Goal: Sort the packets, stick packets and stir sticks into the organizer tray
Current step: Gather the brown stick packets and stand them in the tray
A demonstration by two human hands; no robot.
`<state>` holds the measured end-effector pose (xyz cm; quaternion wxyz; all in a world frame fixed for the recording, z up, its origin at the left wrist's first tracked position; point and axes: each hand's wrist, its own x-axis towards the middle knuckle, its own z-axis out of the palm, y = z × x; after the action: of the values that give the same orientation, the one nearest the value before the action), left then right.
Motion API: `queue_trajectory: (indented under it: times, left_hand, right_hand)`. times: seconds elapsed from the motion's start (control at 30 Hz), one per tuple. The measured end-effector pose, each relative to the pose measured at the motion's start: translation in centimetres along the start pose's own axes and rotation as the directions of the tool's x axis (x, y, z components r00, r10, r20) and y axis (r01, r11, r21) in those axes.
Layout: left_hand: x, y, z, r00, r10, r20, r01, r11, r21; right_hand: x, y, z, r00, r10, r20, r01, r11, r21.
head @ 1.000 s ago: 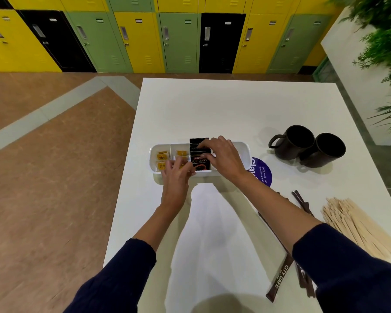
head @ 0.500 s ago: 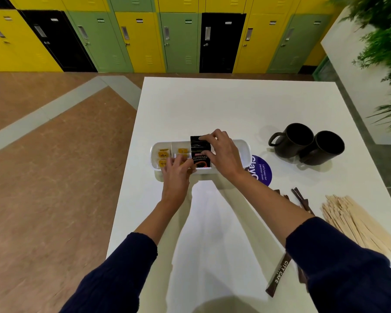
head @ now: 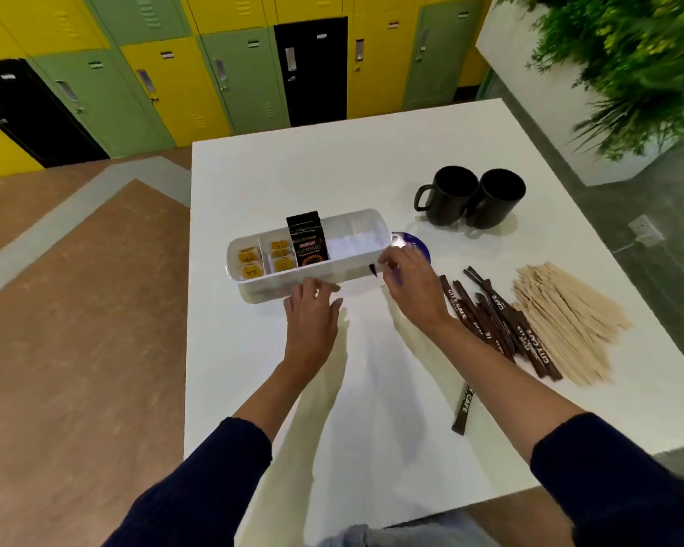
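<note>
The white organizer tray (head: pixel 271 289) lies crosswise on the white table. Yellow packets (head: pixel 249 263) fill its two left compartments, and black Supremo packets (head: pixel 308 240) stand upright in the third. The compartments to the right look bare. My left hand (head: pixel 312 313) hovers palm down just in front of the tray, fingers apart and holding nothing. My right hand (head: pixel 411 284) is at the tray's right front corner with its fingertips close together. A small dark sliver shows beside them, and I cannot tell what it is. Brown stick packets (head: pixel 494 325) and wooden stir sticks (head: pixel 565 321) lie to the right.
One stick packet (head: pixel 463 408) lies alone nearer me. Two black mugs (head: pixel 447 195) stand behind the tray on the right. A purple round sticker (head: pixel 417 242) is partly hidden by my right hand. The table's left edge (head: pixel 188 309) runs close to the tray.
My right hand has let go of the black packets, which now stand in the tray, and has moved right. My left hand has drawn back from the tray. The view has turned.
</note>
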<state>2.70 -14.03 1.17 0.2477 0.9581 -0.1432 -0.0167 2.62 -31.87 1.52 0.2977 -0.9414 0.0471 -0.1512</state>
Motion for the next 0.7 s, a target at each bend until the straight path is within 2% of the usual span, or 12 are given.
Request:
queue_trajectory:
  times: [0.07,0.23,0.43,0.53,0.63,0.7]
  left_hand:
    - [-1.2,1.1,0.9,0.997,0.007,0.082,-0.006,1.0,-0.013]
    - [-4.0,4.6,4.0,0.952,0.049,0.302,-0.079,0.993,0.086]
    - [-6.5,11.3,7.8,0.89,-0.053,0.453,0.066,0.998,-0.014]
    - [-7.2,13.7,9.4,0.865,-0.071,0.496,0.103,0.994,-0.037]
    - [-7.6,15.2,10.6,0.869,-0.088,0.488,0.123,0.992,-0.039]
    - [-7.7,15.4,11.2,0.871,-0.109,0.479,0.138,0.99,-0.024]
  right_hand:
    - [-1.8,1.7,-1.0,0.999,0.039,-0.008,-0.04,0.998,-0.041]
    - [-4.3,6.0,-4.2,0.991,0.129,0.047,-0.124,0.987,-0.105]
    - [-5.6,10.3,-7.7,0.936,0.277,0.218,-0.261,0.96,-0.099]
    - [-5.7,11.6,-8.4,0.912,0.322,0.255,-0.302,0.946,-0.114]
    - [-6.1,12.2,-8.8,0.897,0.358,0.258,-0.331,0.933,-0.144]
    - [-6.5,12.3,-8.8,0.882,0.356,0.31,-0.327,0.934,-0.145]
